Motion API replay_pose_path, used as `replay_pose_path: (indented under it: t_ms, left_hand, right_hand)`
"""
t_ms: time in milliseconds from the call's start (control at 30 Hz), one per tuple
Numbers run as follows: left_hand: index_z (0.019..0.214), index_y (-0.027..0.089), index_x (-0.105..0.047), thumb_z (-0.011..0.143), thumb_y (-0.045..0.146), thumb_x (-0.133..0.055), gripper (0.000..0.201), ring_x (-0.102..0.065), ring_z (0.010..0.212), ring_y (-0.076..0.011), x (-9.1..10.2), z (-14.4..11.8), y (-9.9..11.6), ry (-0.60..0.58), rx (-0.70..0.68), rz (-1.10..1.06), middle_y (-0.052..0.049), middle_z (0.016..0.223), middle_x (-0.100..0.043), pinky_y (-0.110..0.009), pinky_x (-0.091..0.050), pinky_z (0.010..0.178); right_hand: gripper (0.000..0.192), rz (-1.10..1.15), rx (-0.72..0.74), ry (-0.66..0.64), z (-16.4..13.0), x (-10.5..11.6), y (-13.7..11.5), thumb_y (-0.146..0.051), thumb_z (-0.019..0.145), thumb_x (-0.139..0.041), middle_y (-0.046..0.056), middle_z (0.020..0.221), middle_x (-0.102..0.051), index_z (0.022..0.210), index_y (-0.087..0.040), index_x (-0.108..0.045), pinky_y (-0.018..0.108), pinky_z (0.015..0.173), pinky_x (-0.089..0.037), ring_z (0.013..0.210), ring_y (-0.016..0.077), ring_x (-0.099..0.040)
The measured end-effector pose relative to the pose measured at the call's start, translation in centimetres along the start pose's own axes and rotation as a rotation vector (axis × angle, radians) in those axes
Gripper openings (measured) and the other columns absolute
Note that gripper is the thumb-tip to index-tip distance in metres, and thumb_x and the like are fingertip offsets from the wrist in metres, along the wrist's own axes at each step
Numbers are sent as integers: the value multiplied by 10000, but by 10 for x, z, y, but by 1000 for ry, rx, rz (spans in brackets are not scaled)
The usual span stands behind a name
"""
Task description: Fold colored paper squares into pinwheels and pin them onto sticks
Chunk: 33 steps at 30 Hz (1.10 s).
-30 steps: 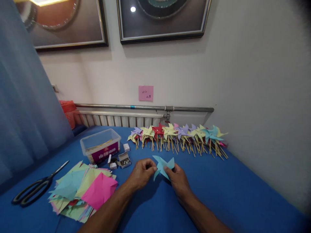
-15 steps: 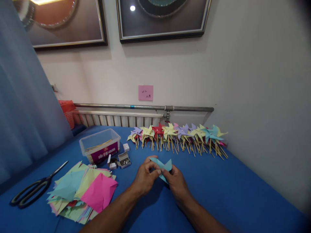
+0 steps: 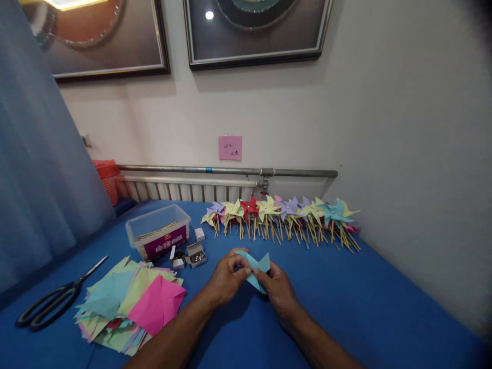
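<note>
Both hands pinch a half-folded light-blue paper pinwheel over the blue table.

The left hand (image 3: 225,279) and right hand (image 3: 277,288) are each closed on the light-blue paper pinwheel (image 3: 257,266), held between them just above the blue tablecloth (image 3: 346,297). Since a second ago the hands have drawn together and the paper's flat points have gathered inward, so folding seems to be advancing; whether a pin is in is too small to tell. Left of the left hand lie small open pin boxes (image 3: 196,254) and a stack of coloured paper squares (image 3: 130,302); beyond both hands, a row of finished paper pinwheels on sticks (image 3: 284,215).

A single head-worn camera looks forward and down across the blue table (image 3: 365,302), close to the hands, toward the wall (image 3: 292,118); the corners seem darkened.
</note>
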State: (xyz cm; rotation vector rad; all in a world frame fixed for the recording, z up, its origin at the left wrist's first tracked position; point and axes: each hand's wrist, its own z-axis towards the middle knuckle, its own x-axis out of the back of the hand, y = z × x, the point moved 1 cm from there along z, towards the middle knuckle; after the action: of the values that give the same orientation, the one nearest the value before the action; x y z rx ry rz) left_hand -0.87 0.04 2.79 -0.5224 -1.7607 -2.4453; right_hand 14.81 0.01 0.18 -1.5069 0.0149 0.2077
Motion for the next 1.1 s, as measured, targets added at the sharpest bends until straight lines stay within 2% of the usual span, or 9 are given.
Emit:
replay_pose_path:
  t_ms: [233, 467, 567, 667, 1100]
  left_hand:
    - [707, 168, -640, 776, 223, -629, 89, -539, 1185, -249, -1, 1, -5, -11, -30, -84, -89, 1152, -642, -342, -390, 997]
    - [703, 160, -610, 789, 197, -604, 94, -581, 1047, -204, -3, -1, -1, 16, -54, -78, -76, 1103, -629, -302, -407, 929]
    - [702, 163, -584, 807, 202, -580, 112, -575, 881, -165, -4, -2, 2, 23, -79, -25, -44, 947, -614, -276, -424, 817]
    - [697, 168, -561, 817, 211, -562, 128, -544, 785, -146, -4, -3, 3, 39, -47, 35, -11, 810, -566, -263, -409, 748]
    - [702, 172, -551, 822, 237, -541, 137, -529, 768, -146, -5, -3, 5, 46, 6, 83, -3, 789, -559, -264, -392, 725]
  right_hand:
    - [377, 32, -10, -1, 1, 0, 0, -468, 673, -780, -15, 692, -615, 872, -168, -668, 246, 577, -389, 602, 131, -482]
    - [385, 77, -19, -20, 0, 0, -1, -453, 663, -798, -12, 690, -602, 879, -163, -667, 236, 562, -383, 602, 123, -467]
    - [389, 79, -25, -28, 0, -1, -2, -460, 657, -801, -10, 681, -601, 872, -163, -671, 236, 555, -383, 592, 124, -471]
    - [386, 81, -21, -31, 0, -1, -2, -462, 662, -797, -4, 685, -611, 877, -167, -673, 238, 551, -388, 585, 126, -475]
    - [373, 72, -15, -49, 1, 0, 0, -482, 695, -774, -3, 671, -619, 852, -159, -673, 229, 536, -371, 566, 120, -470]
